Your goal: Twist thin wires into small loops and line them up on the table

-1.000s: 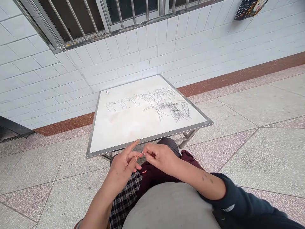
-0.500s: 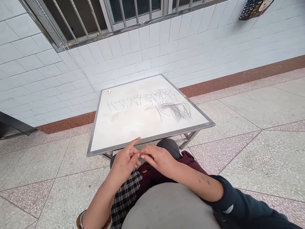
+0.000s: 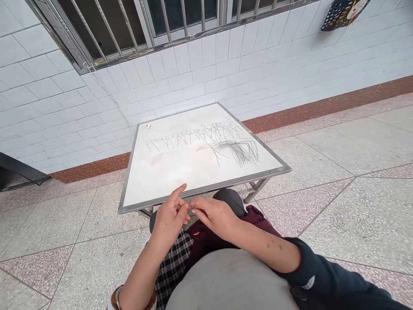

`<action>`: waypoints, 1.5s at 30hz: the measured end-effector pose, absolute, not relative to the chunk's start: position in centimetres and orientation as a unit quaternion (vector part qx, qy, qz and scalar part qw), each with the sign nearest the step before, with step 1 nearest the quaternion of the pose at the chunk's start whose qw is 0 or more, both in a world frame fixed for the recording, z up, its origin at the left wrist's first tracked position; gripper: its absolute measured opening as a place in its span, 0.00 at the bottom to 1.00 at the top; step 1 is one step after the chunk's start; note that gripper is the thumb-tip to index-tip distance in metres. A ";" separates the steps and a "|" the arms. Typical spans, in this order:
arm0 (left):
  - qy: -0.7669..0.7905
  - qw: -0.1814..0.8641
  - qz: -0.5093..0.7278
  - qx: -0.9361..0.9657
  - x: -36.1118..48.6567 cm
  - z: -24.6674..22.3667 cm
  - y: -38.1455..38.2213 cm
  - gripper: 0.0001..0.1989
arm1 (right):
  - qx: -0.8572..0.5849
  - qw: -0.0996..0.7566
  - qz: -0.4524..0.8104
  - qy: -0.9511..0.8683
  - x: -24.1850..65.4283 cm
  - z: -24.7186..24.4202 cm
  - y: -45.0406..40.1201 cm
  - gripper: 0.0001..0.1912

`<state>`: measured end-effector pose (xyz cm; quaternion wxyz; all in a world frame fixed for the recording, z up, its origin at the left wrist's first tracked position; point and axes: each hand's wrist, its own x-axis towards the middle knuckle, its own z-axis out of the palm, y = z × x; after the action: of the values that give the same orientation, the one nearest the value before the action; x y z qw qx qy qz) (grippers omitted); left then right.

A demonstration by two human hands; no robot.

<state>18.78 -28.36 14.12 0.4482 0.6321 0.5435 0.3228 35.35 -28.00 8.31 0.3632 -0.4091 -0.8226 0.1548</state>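
Tiny item (image 3: 190,208), too small to identify, sits between the hands' fingertips, above the lap, near the counter (image 3: 151,187) edge. Left hand (image 3: 168,218) pinches it, index finger raised; right hand (image 3: 217,214) pinches from the other side, fingers curled.

At the grip meet two hands, one left hand (image 3: 168,220) and one right hand (image 3: 217,214), with at least one tiny thing (image 3: 192,208) between them. Beyond it: one table (image 3: 145,181), one window (image 3: 174,17) and, far right, one hanging bag (image 3: 342,16).
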 end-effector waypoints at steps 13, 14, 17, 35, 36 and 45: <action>0.577 0.457 0.367 0.569 20.0 14.0 -28.1 0.28 | -0.457 0.338 0.139 -0.811 35.2 8.0 -28.1 0.05; 0.580 0.454 0.367 0.569 20.1 14.0 -28.2 0.27 | -0.460 0.333 0.145 -0.810 35.2 8.0 -28.1 0.06; 0.583 0.450 0.366 0.568 20.3 14.1 -28.3 0.27 | -0.453 0.335 0.148 -0.813 35.1 7.8 -28.0 0.08; 0.570 0.444 0.339 0.603 19.6 13.2 -27.8 0.24 | -0.434 0.364 0.249 -0.786 35.1 7.2 -28.1 0.08; 0.572 0.442 0.343 0.599 19.5 13.1 -27.8 0.23 | -0.427 0.362 0.259 -0.787 35.2 7.1 -28.2 0.09; 0.581 0.452 0.368 0.568 19.4 13.4 -27.9 0.24 | -0.413 0.367 0.241 -0.798 35.0 6.9 -28.3 0.12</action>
<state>19.42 -27.90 13.43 0.4523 0.5683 0.5807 0.3678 35.04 -28.29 6.88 0.3668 -0.4127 -0.7982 0.2410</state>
